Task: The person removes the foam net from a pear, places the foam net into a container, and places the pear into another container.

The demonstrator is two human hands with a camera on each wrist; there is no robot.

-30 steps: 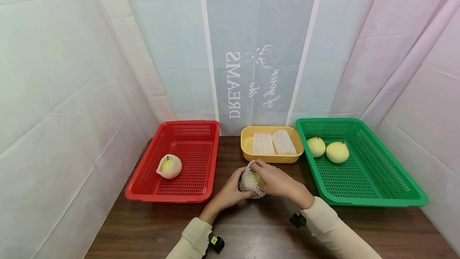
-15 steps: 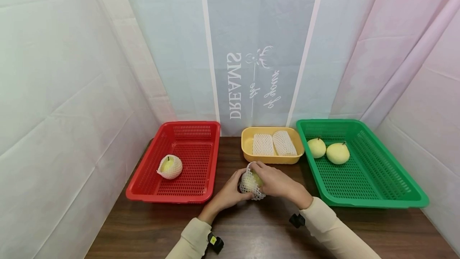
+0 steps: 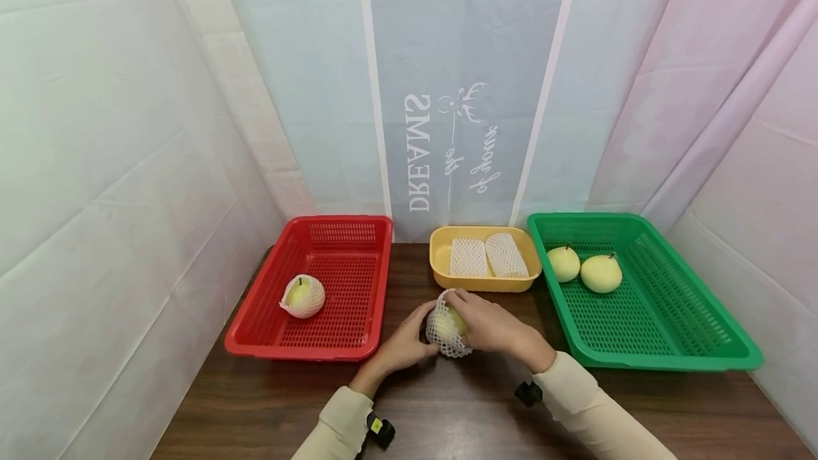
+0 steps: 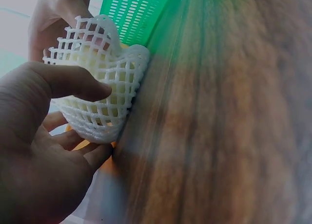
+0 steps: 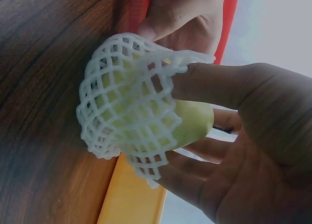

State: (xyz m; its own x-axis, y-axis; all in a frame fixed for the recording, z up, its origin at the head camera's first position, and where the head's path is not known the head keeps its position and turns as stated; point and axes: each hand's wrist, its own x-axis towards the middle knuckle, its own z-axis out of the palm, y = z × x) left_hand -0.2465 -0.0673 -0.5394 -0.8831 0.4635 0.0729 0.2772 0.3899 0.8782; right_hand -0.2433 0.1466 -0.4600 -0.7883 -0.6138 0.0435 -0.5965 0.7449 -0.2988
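Observation:
A pale yellow-green pear (image 5: 195,121) sits partly inside a white foam net sleeve (image 3: 445,332) at the middle of the table. My right hand (image 3: 495,321) grips the pear from the right; in the right wrist view its thumb (image 5: 209,83) lies under the sleeve's edge, and its fingers reach round the pear's bare end. From the left, my left hand (image 3: 404,341) curves round the netted side. Its thumb (image 4: 78,83) lies across the net in the left wrist view, with the other fingers below. The pear's underside is hidden in the head view.
A red basket (image 3: 236,336) at left holds a netted pear (image 3: 303,297). Behind the hands, a yellow tray (image 3: 486,282) holds two foam sleeves (image 3: 469,258). At right, a green basket (image 3: 671,360) holds two bare pears (image 3: 601,274). Fabric walls (image 3: 473,34) enclose the dark wooden table (image 3: 447,417).
My left hand has shifted slightly left, and its thumb has drawn back from the front of the sleeve. The right hand keeps its grip on the pear almost in place.

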